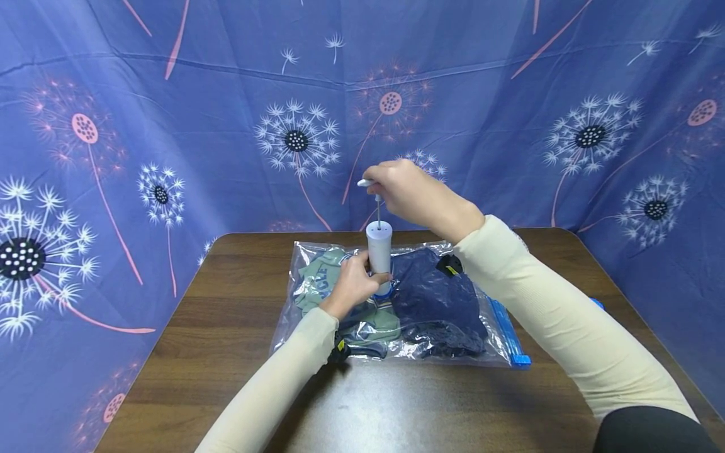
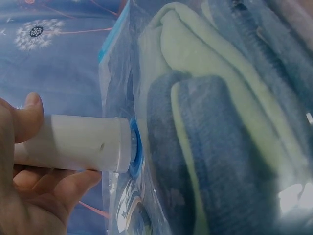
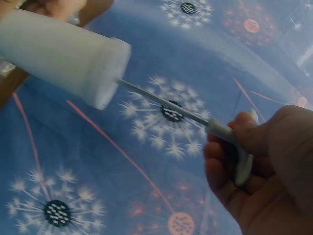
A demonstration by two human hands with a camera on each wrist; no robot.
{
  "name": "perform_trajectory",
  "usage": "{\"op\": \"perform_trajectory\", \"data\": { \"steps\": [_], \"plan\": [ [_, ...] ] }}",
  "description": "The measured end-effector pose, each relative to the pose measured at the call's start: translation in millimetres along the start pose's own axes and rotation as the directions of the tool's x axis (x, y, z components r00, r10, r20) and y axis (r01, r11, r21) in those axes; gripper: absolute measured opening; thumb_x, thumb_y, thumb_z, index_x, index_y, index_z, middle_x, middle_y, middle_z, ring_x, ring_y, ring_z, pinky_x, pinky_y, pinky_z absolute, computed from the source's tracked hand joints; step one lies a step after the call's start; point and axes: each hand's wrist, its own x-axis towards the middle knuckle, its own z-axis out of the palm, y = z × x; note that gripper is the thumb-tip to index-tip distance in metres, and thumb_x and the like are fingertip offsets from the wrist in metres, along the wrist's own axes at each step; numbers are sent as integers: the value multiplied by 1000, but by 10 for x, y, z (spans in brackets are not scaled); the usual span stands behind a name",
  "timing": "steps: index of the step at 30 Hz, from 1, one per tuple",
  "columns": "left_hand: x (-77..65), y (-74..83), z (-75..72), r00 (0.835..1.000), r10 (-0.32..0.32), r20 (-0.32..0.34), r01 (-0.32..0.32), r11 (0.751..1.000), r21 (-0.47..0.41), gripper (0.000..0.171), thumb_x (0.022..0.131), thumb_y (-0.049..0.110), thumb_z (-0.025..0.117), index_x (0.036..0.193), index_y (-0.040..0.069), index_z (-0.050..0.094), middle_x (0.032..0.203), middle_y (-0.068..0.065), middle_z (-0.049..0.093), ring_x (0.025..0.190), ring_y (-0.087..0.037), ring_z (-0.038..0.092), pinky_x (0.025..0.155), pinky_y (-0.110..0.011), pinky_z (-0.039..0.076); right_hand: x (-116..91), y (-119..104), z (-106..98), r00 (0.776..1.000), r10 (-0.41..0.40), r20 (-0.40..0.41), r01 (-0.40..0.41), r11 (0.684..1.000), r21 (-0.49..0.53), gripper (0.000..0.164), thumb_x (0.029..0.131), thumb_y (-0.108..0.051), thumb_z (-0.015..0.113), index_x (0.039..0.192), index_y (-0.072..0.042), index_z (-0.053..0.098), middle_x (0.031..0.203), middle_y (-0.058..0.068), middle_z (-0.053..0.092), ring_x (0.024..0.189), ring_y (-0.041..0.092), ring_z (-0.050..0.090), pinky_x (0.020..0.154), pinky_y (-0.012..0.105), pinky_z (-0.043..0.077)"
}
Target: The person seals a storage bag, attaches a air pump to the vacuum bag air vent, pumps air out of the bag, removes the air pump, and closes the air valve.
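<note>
A white hand pump stands upright on a clear vacuum storage bag, its base on the bag's blue valve. My left hand grips the pump's barrel low down, thumb on one side and fingers on the other. My right hand holds the white T-shaped handle, raised well above the barrel, with the metal rod showing between them. Inside the bag lie a green garment with lettering and dark blue clothing.
The bag lies flat on a brown wooden table. Along its right end runs a blue zip seal with a slider. Behind the table hangs a blue dandelion-print cloth. A small blue object shows beyond the right forearm.
</note>
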Motion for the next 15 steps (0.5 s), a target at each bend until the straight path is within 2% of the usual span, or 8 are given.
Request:
{"op": "perform_trajectory", "data": {
  "steps": [3, 7, 10, 15],
  "plan": [
    [3, -5, -2, 1000, 10, -6, -10, 1000, 4, 43, 82, 22, 87, 116, 3, 68, 104, -12, 77, 89, -22, 73, 77, -37, 60, -28, -1, 99, 988, 69, 135, -72, 997, 18, 15, 100, 2, 62, 112, 3, 69, 107, 18, 75, 98, 29, 75, 83, 35, 62],
    [4, 2, -16, 1000, 19, -2, -19, 1000, -7, 42, 83, 21, 86, 116, 3, 69, 103, -12, 77, 90, -22, 74, 76, -37, 60, -67, -8, 243, 953, 130, 274, -144, 989, 30, 12, 101, 0, 62, 110, 2, 69, 107, 17, 76, 97, 28, 75, 79, 32, 62],
    [5, 6, -23, 1000, 22, 5, -22, 1000, -14, 41, 83, 20, 86, 116, 3, 69, 103, -12, 77, 90, -23, 74, 77, -38, 60, -98, -3, 339, 939, 143, 314, -156, 988, 18, 11, 100, -1, 63, 109, 2, 69, 106, 18, 76, 97, 28, 76, 76, 32, 62],
    [9, -5, -9, 1000, 16, 13, -16, 1000, -13, 41, 84, 21, 85, 117, 4, 68, 105, -12, 77, 92, -22, 74, 78, -37, 60, -131, 2, 406, 936, 167, 310, -177, 984, 4, 14, 100, 0, 62, 113, 2, 69, 111, 18, 75, 101, 29, 75, 78, 32, 63]
  ]
}}
